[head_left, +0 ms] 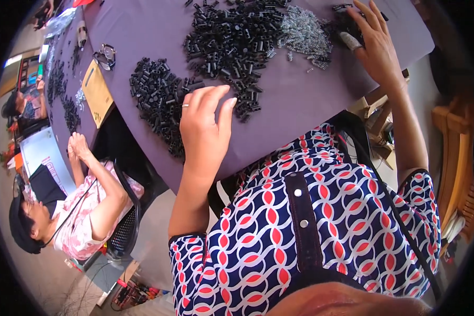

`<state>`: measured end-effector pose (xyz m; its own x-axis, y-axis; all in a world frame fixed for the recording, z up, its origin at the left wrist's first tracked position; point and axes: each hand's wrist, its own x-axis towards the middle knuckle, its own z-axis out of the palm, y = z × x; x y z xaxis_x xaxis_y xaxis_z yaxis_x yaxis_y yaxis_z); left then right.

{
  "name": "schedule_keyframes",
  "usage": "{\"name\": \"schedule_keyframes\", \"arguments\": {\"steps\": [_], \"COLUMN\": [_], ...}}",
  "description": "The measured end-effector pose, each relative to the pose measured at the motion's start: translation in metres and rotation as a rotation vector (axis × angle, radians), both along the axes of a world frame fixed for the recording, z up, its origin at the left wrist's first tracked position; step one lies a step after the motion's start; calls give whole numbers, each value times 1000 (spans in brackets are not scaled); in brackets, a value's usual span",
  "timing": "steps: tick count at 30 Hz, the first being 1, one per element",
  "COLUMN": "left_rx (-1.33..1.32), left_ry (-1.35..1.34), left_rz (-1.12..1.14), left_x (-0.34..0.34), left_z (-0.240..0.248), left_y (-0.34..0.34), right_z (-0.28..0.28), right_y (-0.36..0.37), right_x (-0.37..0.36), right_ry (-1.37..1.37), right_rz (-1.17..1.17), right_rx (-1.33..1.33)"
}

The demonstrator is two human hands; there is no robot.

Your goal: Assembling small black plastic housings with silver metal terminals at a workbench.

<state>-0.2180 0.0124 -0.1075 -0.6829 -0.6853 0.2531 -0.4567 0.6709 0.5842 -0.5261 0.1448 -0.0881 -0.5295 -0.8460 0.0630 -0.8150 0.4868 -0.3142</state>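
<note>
My left hand (205,126) hovers at the edge of a pile of small black plastic barrel-shaped pieces (155,97). Its fingers reach forward, the thumb stands a little apart, and no piece shows between them. A ring is on one finger. At the upper right, my right hand (375,52) spreads its fingers over another heap of black pieces (339,26), partly hidden beneath it. A grey wrap covers its thumb. Between the hands lie a large black heap (231,37) of such pieces and a silvery pile of tiny coil springs (306,37).
A purple cloth (295,97) covers the table. Left of the piles lie a wristwatch (108,51) and a tan envelope (96,92). A co-worker (84,205) in a pink-and-white top sits at the left, hands together at the table. A wooden chair (450,158) stands at the right.
</note>
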Motion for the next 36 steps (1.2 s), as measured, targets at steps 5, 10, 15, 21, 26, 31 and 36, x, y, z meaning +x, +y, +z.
{"name": "schedule_keyframes", "arguments": {"steps": [5, 10, 15, 21, 26, 31, 36], "left_rx": [-178, -183, -236, -177, -36, -57, -45], "left_ry": [-87, -208, -249, -170, 6, 50, 51], "left_rz": [-28, 13, -7, -35, -79, -157, -178], "left_x": [-3, 2, 3, -5, -15, -27, -29], "left_z": [-9, 5, -1, -3, 6, 1, 4], "left_y": [-14, -19, -21, -15, 7, 15, 19], "right_z": [-9, -28, -30, -41, -34, -31, -26], "right_y": [12, 25, 23, 19, 13, 10, 5], "right_x": [-6, -19, 11, 17, 20, 27, 31], "right_ry": [38, 194, -64, -18, -58, -143, -123], "right_rz": [-93, 304, 439, 429, 436, 438, 417], "right_rx": [-125, -523, -350, -267, -208, -208, -160]}}
